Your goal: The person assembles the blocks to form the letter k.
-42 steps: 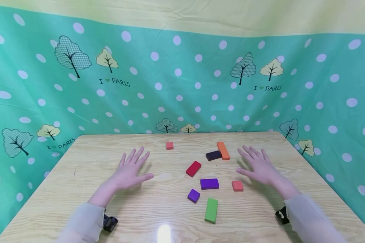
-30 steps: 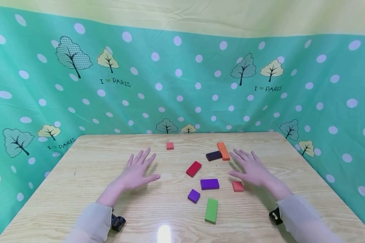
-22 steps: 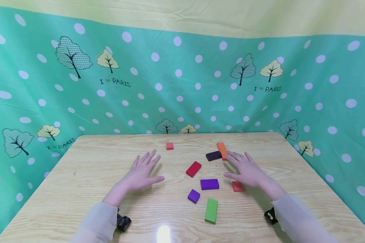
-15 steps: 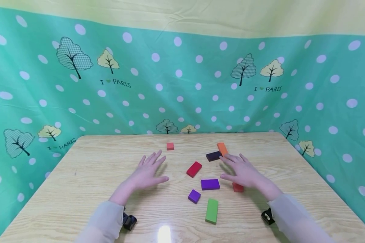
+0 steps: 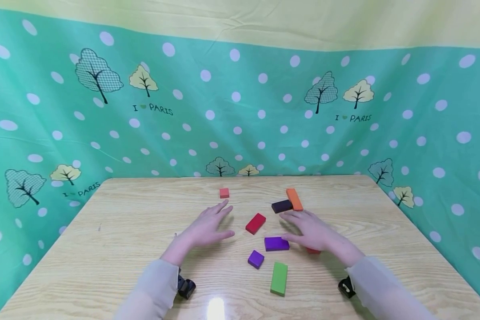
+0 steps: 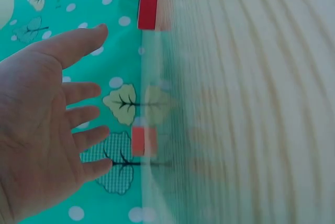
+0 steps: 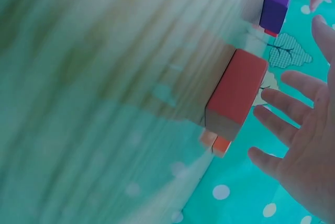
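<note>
My left hand (image 5: 208, 227) hovers over the table left of the dark red block (image 5: 255, 223), fingers spread and holding nothing. In the left wrist view its palm and straight fingers face the blocks. My right hand (image 5: 310, 229) is above the table, its thumb over the long purple block (image 5: 276, 244). Beneath that hand a light red block (image 5: 314, 251) is mostly hidden; the right wrist view shows the red block (image 7: 238, 90) beside the fingers, apart from them. Past the right fingertips lie a black block (image 5: 282, 206) and an orange block (image 5: 294, 199), touching.
A small purple block (image 5: 256, 259) and a green block (image 5: 279, 278) lie nearer the front. A small red block (image 5: 224, 193) sits toward the back of the wooden table (image 5: 136, 249). A green dotted curtain (image 5: 240, 111) hangs behind and at the sides.
Both hands have moved inward, the left one to the right and the right one to the left. The right hand now covers most of the light red block. The blocks stay where they were.
</note>
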`<act>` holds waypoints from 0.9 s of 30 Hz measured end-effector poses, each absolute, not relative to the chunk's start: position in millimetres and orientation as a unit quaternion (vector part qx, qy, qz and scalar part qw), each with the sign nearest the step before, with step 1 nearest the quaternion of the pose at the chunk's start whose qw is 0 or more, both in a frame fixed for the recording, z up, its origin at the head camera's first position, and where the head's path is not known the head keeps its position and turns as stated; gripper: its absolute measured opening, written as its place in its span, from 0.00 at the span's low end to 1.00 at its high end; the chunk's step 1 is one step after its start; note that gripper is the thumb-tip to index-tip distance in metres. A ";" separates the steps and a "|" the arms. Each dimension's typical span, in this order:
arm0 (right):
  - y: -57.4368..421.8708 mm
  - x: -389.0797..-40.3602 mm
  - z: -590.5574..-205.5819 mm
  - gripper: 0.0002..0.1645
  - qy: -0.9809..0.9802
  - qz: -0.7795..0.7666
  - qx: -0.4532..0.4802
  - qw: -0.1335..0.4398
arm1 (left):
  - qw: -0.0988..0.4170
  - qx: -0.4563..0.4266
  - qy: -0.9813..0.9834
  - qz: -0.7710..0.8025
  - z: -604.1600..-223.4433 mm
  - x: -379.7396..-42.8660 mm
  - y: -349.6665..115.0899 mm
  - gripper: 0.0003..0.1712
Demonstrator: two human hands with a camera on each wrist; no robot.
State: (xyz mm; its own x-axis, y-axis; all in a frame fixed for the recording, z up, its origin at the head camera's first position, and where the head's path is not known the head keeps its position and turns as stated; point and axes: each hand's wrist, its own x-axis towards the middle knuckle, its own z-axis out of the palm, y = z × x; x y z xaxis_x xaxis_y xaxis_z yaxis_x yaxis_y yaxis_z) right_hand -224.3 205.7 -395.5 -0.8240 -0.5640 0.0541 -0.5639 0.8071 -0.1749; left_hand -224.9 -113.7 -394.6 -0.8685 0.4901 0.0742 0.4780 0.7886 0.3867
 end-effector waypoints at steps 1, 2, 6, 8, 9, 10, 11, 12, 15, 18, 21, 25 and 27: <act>204.5 -223.9 -395.9 0.41 0.949 -0.096 -0.299 0.005 | 0.015 0.261 0.944 0.201 -393.9 -225.7 -111.5 0.42; 203.4 -223.5 -396.3 0.41 0.949 -0.096 -0.301 0.010 | 0.019 0.264 0.944 0.198 -393.0 -226.4 -109.2 0.42; 199.8 -221.1 -396.4 0.40 0.946 -0.109 -0.304 0.029 | 0.024 0.279 0.941 0.190 -388.1 -229.1 -98.8 0.41; 198.7 -220.1 -395.7 0.38 0.945 -0.112 -0.305 0.036 | 0.027 0.286 0.939 0.188 -385.6 -230.3 -93.9 0.41; 198.2 -219.6 -395.2 0.37 0.944 -0.114 -0.306 0.039 | 0.029 0.289 0.938 0.189 -384.4 -230.7 -91.8 0.41; 197.7 -219.3 -394.7 0.37 0.944 -0.113 -0.307 0.043 | 0.029 0.293 0.937 0.190 -383.7 -231.2 -89.9 0.41; 197.6 -218.7 -394.6 0.36 0.943 -0.113 -0.310 0.046 | 0.032 0.294 0.936 0.191 -383.4 -231.3 -87.9 0.41; 197.3 -218.2 -394.3 0.35 0.942 -0.112 -0.313 0.050 | 0.033 0.297 0.935 0.190 -383.2 -231.4 -86.1 0.41; 196.4 -217.1 -393.5 0.33 0.937 -0.111 -0.326 0.057 | 0.037 0.299 0.935 0.187 -383.5 -232.1 -81.5 0.40; 194.4 -216.7 -392.1 0.30 0.931 -0.115 -0.341 0.061 | 0.034 0.300 0.937 0.178 -385.6 -233.6 -76.6 0.39; 192.1 -216.9 -391.7 0.28 0.925 -0.118 -0.356 0.065 | 0.031 0.302 0.939 0.163 -388.5 -235.2 -70.6 0.38; 189.6 -216.2 -391.0 0.26 0.917 -0.118 -0.376 0.068 | 0.028 0.311 0.939 0.146 -391.2 -236.9 -61.9 0.37; 188.7 -215.3 -390.2 0.25 0.913 -0.115 -0.386 0.066 | 0.028 0.316 0.938 0.141 -391.2 -237.5 -57.9 0.36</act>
State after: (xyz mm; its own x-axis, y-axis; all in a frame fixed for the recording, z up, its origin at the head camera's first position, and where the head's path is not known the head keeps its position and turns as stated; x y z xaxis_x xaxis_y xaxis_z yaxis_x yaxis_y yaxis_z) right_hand -215.3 188.7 -390.2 -0.6932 -0.7200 -0.0316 -0.6898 0.6756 -0.2603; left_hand -237.5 -57.9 -391.2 -0.7990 0.6002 0.0365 0.5845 0.7610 0.2814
